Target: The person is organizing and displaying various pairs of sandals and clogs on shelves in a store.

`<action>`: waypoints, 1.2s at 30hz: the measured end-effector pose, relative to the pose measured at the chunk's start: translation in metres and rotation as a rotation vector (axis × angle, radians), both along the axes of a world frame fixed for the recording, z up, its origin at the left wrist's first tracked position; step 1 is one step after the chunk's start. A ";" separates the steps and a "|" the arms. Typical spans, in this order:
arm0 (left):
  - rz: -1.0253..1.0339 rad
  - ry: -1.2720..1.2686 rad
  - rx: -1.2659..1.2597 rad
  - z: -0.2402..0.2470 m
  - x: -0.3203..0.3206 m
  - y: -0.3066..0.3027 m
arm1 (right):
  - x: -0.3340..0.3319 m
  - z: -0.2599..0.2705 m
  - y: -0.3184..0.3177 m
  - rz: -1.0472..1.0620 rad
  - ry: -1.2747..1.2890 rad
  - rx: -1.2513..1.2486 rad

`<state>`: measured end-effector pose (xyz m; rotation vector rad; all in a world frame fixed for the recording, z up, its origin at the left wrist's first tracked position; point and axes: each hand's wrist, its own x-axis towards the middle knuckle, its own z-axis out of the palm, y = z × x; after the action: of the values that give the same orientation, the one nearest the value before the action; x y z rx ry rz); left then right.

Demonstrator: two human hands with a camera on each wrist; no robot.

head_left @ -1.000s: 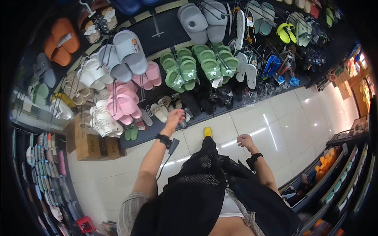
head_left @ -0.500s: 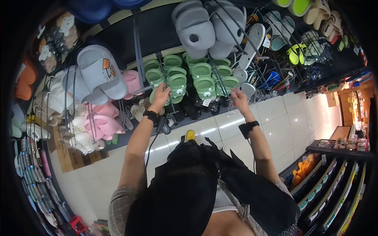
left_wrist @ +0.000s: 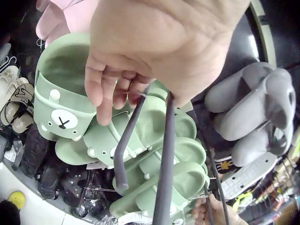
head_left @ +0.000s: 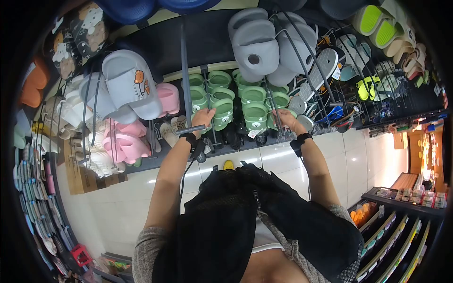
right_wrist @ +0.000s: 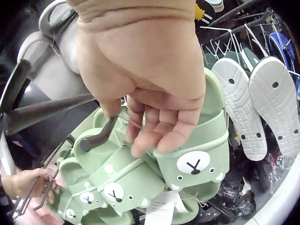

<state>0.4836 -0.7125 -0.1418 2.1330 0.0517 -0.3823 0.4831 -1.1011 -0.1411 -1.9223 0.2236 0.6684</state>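
Head view: we see the left hand (head_left: 204, 118) at the left bunch of green slippers (head_left: 222, 113), the right hand (head_left: 289, 120) at the right bunch (head_left: 255, 111), both bunches hung on a rack. In the wrist views each hand is narrow, fingers bent beside dark hooks (left_wrist: 164, 168); whether they grip anything, we cannot tell. The green straps carry white bear faces (right_wrist: 194, 163). We note a white tag (right_wrist: 161, 208) on the right bunch, its print illegible, and bear-printed grey slippers (head_left: 127, 82) with small lettering.
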 end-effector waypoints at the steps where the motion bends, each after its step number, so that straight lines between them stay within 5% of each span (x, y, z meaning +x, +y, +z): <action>1: 0.009 -0.003 -0.001 -0.005 0.001 0.001 | 0.001 0.001 -0.002 0.009 -0.003 -0.001; 7: -0.057 -0.161 0.176 -0.015 -0.014 0.002 | -0.028 -0.007 -0.025 0.160 -0.038 0.049; 9: -0.048 0.166 -0.136 -0.008 -0.045 0.013 | -0.070 0.013 -0.018 -0.162 0.030 0.328; 10: -0.066 0.140 -0.133 -0.003 -0.047 0.012 | -0.069 0.016 -0.023 -0.101 0.048 0.323; 21: 0.431 0.365 -0.444 -0.002 -0.242 -0.004 | -0.241 -0.034 -0.015 0.037 0.063 0.386; 25: 0.587 0.420 -0.546 -0.003 -0.307 0.004 | -0.304 -0.054 -0.014 -0.072 0.162 0.282; 36: 1.171 0.202 -0.716 0.026 -0.554 0.074 | -0.379 -0.107 0.050 0.306 0.294 0.046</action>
<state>-0.0700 -0.6385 -0.1161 1.0764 1.0520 0.0989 0.1042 -1.0510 -0.2483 -1.8258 0.0951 1.1529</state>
